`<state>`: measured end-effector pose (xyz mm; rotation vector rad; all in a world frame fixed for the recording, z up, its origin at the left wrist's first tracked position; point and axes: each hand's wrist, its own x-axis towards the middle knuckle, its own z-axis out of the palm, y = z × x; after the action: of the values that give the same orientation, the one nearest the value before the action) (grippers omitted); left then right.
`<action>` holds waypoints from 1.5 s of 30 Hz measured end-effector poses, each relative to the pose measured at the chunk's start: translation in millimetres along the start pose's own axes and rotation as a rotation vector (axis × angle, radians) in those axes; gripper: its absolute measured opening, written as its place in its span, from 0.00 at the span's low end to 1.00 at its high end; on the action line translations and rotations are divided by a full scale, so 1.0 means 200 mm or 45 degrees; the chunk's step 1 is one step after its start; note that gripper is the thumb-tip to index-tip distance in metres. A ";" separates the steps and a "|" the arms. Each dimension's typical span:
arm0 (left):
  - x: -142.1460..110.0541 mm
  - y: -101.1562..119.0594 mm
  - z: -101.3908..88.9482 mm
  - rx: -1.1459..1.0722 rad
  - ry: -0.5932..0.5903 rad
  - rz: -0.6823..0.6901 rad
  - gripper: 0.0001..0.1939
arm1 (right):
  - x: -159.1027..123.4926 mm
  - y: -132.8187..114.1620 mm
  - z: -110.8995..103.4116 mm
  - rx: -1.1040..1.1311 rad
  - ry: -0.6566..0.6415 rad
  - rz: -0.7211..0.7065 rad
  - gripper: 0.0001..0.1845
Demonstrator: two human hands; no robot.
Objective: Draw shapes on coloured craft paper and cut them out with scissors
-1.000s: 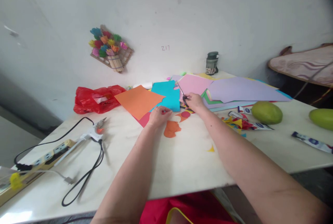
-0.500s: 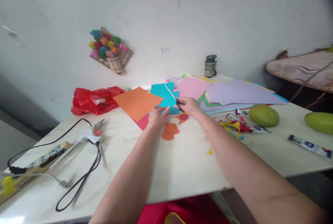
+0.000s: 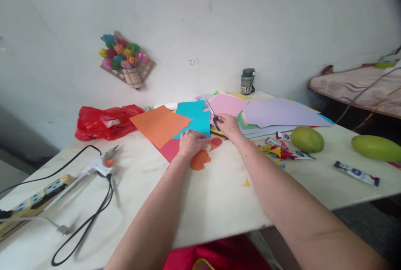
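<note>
**Black-handled metal scissors (image 3: 216,120) in right hand (image 3: 228,126), left hand (image 3: 191,142) at near edge of turquoise paper sheet (image 3: 194,113)**

Landmark = turquoise sheet, lying on the off-white surface (image 3: 216,215).

Right hand: just right of the landmark, fingers closed round the scissor handles. Blades point away from the person, along the sheet's notched right edge; can't tell if they touch it.

Left hand: palm down at the landmark's near edge, fingers bent forward, thumb toward the scissors. Can't tell whether the fingers pinch anything.

Around the landmark:
- Left: flat orange paper sheet (image 3: 158,126) overlapping it; crumpled red plastic bag (image 3: 94,126) farther out.
- Near left: red paper sheet (image 3: 169,149), partly under the orange one.
- Near side: curved orange paper offcuts (image 3: 200,161) by the left hand; small round red paper disc (image 3: 216,141) between the hands.
- Right: pink paper sheet (image 3: 230,105) just beside it, then wide lilac paper sheet (image 3: 282,112) on a stack.
- Near right, well apart: mixed coloured paper scraps (image 3: 272,151), oval green fruit (image 3: 307,139), white-and-blue tube (image 3: 357,172).
- Near left, well apart: white glue gun (image 3: 102,163) with black cable, beige power strip (image 3: 46,194).
</note>
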<state>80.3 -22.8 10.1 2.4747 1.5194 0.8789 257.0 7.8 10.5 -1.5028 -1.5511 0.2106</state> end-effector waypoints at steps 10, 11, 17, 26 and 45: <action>0.02 0.01 0.02 -1.048 0.056 -0.348 0.22 | -0.12 -0.18 0.02 -0.158 -0.383 -0.351 0.13; 0.02 0.01 0.03 -1.108 0.092 -0.404 0.21 | -0.14 -0.20 0.02 -0.175 -0.418 -0.374 0.12; 0.03 0.02 0.02 -1.560 0.180 -0.682 0.15 | -0.12 -0.19 0.01 0.368 -0.507 -0.398 0.11; 0.04 0.00 0.00 -1.810 0.379 -0.810 0.12 | -0.05 -0.20 -0.14 0.307 -0.275 -0.505 0.09; 0.03 -0.08 0.03 -1.964 0.333 -0.815 0.10 | -0.04 -0.06 -0.11 -0.650 -0.892 -0.370 0.19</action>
<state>73.3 -8.6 1.8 0.7572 0.8555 1.4102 262.7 -11.4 26.0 -1.6494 -2.5090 0.1896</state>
